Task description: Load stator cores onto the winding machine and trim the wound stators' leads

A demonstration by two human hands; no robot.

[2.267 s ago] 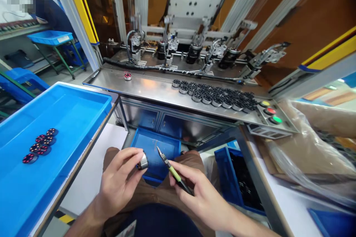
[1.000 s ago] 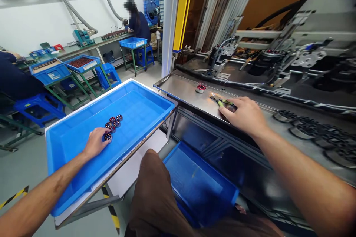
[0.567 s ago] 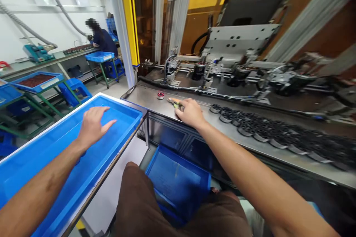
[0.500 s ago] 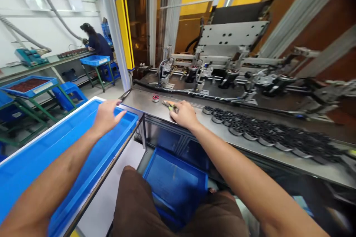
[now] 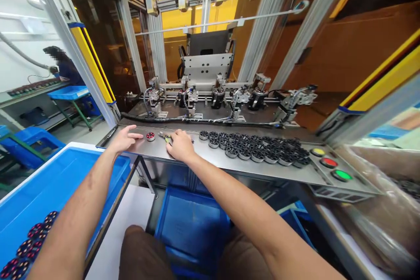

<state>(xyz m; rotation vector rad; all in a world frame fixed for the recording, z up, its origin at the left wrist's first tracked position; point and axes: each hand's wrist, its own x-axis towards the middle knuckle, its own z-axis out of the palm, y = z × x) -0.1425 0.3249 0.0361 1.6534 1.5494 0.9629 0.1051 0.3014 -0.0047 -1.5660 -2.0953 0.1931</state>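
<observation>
My left hand (image 5: pixel 124 139) hovers at the left end of the metal ledge, fingers apart and holding nothing. Just right of its fingertips stands a small round part with a red top and silver rim (image 5: pixel 150 137). My right hand (image 5: pixel 181 145) is closed around the handles of a pair of pliers (image 5: pixel 166 138), whose jaws point left toward the red part. The palm covers most of the green and orange grips. Right of that hand, many black round motor parts with silver rims (image 5: pixel 244 153) are grouped along the ledge.
Behind the ledge is a machine with clamps and black cylinders (image 5: pixel 217 98). A blue tray (image 5: pixel 95 170) at left holds red and black rounds (image 5: pixel 34 232). Yellow, red and green buttons (image 5: pixel 329 162) sit at right. Below is a blue bin (image 5: pixel 190 223). A person (image 5: pixel 67 68) works far left.
The view has swung right, bringing the buttons and the rounds in the tray into sight. My left hand has come closer to the red part. My right hand stays on the pliers.
</observation>
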